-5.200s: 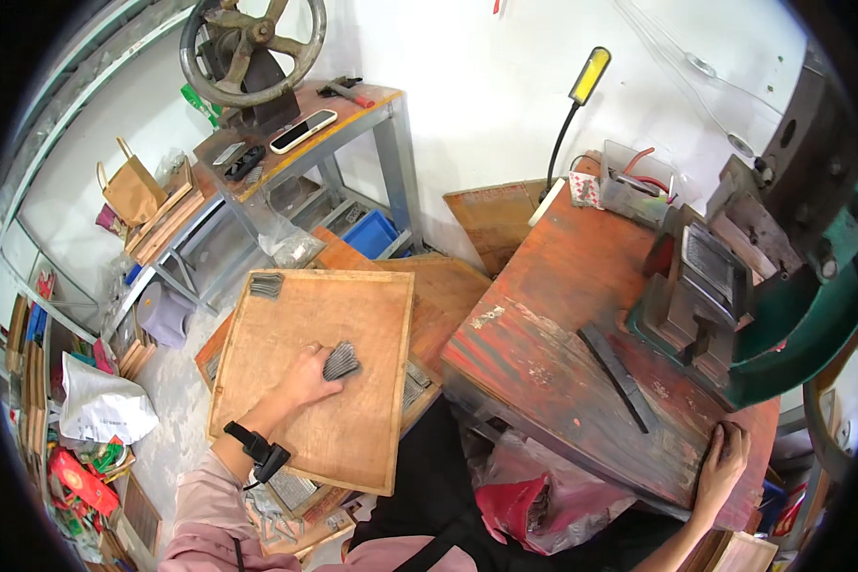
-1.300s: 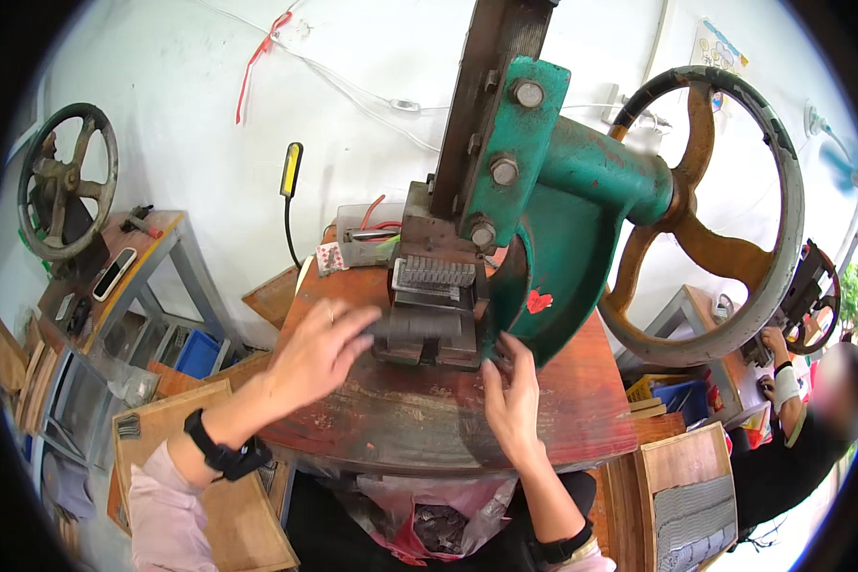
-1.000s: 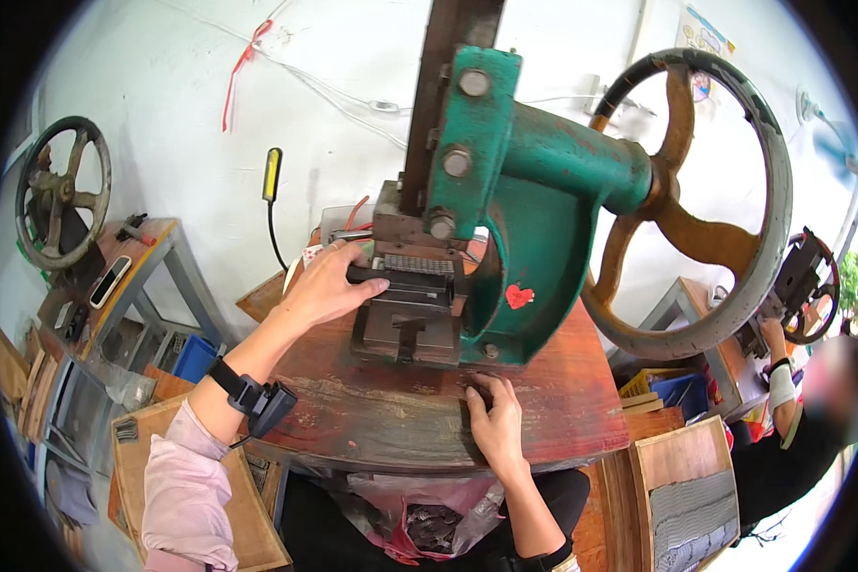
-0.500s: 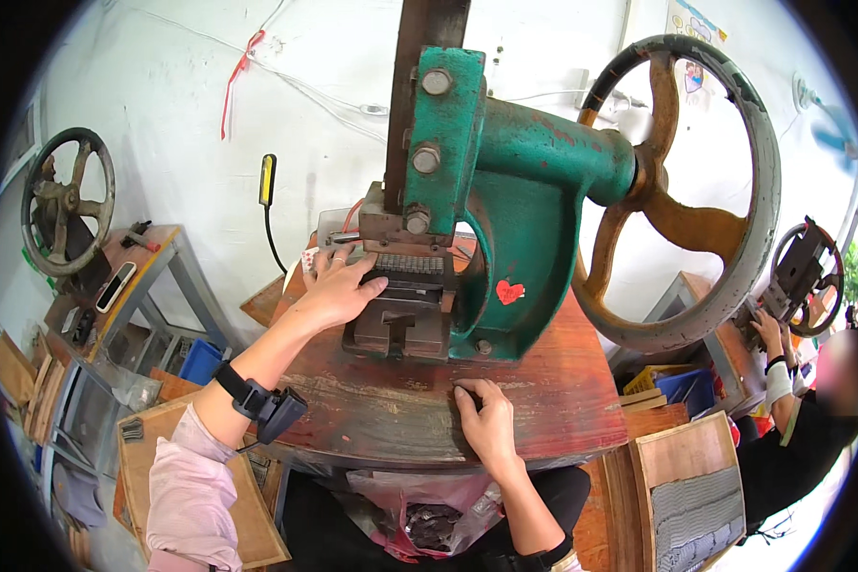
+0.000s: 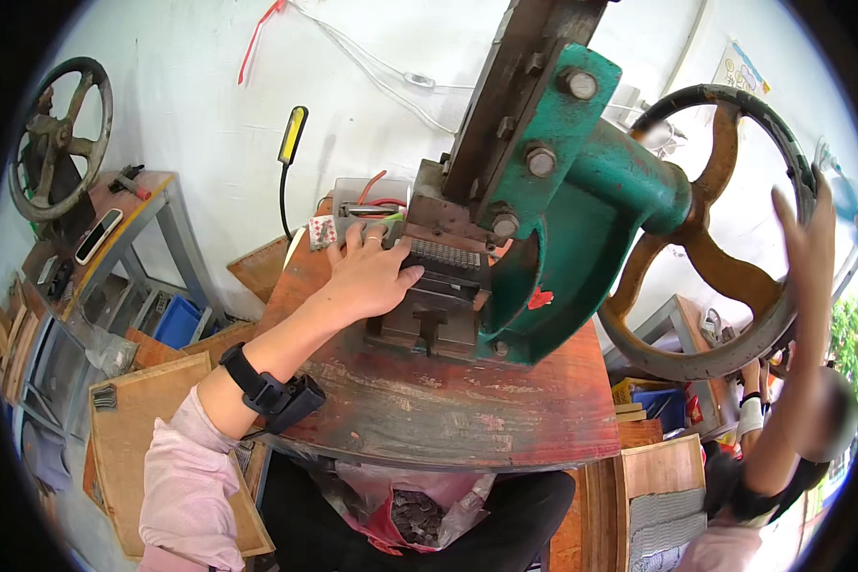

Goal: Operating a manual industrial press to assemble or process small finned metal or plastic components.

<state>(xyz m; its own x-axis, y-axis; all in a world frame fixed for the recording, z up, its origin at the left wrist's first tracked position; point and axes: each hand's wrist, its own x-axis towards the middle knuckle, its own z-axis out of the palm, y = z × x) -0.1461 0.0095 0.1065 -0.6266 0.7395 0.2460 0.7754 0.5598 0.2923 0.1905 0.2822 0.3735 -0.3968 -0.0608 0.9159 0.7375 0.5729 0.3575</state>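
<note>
A green screw press [image 5: 591, 219] stands on the wooden table, its dark metal ram [image 5: 505, 105] slanting across the view. Under the ram is a dark die block [image 5: 439, 324] with a small-toothed or gridded strip [image 5: 445, 253] on top. My left hand [image 5: 377, 272] lies at the left end of that strip with fingers spread. Its thumb points toward the strip; whether a small piece lies under the fingertips is hidden. On the right, my right hand [image 5: 806, 229] is raised at the rim of the large handwheel [image 5: 701, 224], fingers stretched up and thumb apart, slightly blurred.
A plastic bag [image 5: 415, 515] with dark scraps sits at my lap. Wooden trays stand left [image 5: 153, 448] and right [image 5: 663, 467], the right one holding grey strips. A yellow-and-black lamp [image 5: 294, 133] rises behind the table. Another person works at the far right, partly behind my arm.
My right hand has left the table's front and gone up to the handwheel's rim at the right. The view has tilted and shifted. My left hand stays beside the die.
</note>
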